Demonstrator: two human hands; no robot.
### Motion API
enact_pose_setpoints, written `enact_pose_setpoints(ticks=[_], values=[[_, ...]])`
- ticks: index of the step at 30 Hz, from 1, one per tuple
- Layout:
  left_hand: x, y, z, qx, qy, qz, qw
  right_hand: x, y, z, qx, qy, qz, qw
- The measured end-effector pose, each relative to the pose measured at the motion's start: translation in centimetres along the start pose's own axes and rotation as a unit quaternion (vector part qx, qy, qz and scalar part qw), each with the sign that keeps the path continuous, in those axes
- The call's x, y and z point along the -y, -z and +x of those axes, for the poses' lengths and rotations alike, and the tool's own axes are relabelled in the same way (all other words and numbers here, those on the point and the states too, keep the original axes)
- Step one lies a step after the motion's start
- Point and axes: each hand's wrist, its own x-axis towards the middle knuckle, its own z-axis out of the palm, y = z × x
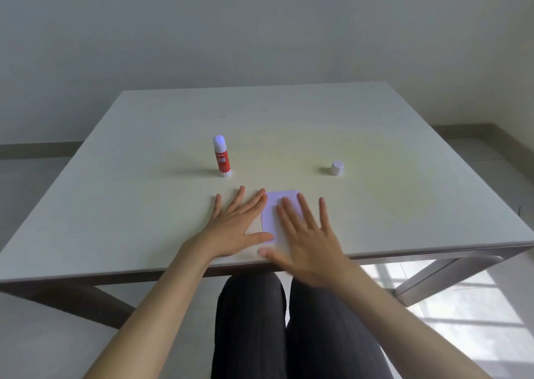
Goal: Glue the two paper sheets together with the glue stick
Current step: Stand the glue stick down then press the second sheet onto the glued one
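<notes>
Both hands lie flat with fingers spread: the left hand [235, 228] rests on the tabletop [144, 205] at the left edge of the paper [276, 211], its thumb touching it, and the right hand [307, 241] covers the paper's right side, slightly blurred. Farther back stand the uncapped glue stick [222, 156], left, and its cap [337, 168], right.

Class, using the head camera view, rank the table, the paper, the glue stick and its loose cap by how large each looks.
1. table
2. paper, partly covered by both hands
3. glue stick
4. cap
</notes>
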Motion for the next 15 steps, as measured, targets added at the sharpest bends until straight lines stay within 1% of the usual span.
enact_pose_setpoints(ticks=[2, 3, 4, 7, 9, 10, 13, 15], values=[[0.0, 0.0, 0.0, 0.000, -0.001, -0.005, 1.000, 1.0, -0.7, -1.4, 0.009, 0.039, 0.020, 0.999], [0.1, 0.0, 0.0, 0.002, -0.002, -0.006, 1.000, 0.6, -0.7, -1.5, 0.008, 0.041, 0.022, 0.999], [0.0, 0.1, 0.1, 0.005, -0.002, -0.007, 1.000, -0.2, -0.4, -1.2, 0.005, 0.028, 0.021, 0.999], [0.0, 0.3, 0.0, 0.011, 0.000, -0.005, 1.000, -2.9, 0.6, 0.5, 0.019, -0.044, 0.013, 0.999], [0.0, 0.3, -0.1, 0.012, 0.001, -0.004, 1.000, -2.5, 0.8, 0.9, 0.012, -0.066, 0.010, 0.998], [0.0, 0.3, -0.1, 0.012, 0.002, -0.006, 1.000, -1.6, 0.6, 0.6, 0.003, -0.056, 0.009, 0.998], [-0.1, 0.2, -0.1, 0.011, 0.003, -0.002, 1.000, 0.9, -0.6, -1.1, 0.009, 0.014, 0.034, 0.999], [0.0, 0.2, 0.0, 0.014, 0.003, -0.002, 1.000, 0.1, -0.5, -1.0, 0.010, 0.024, 0.037, 0.999]])
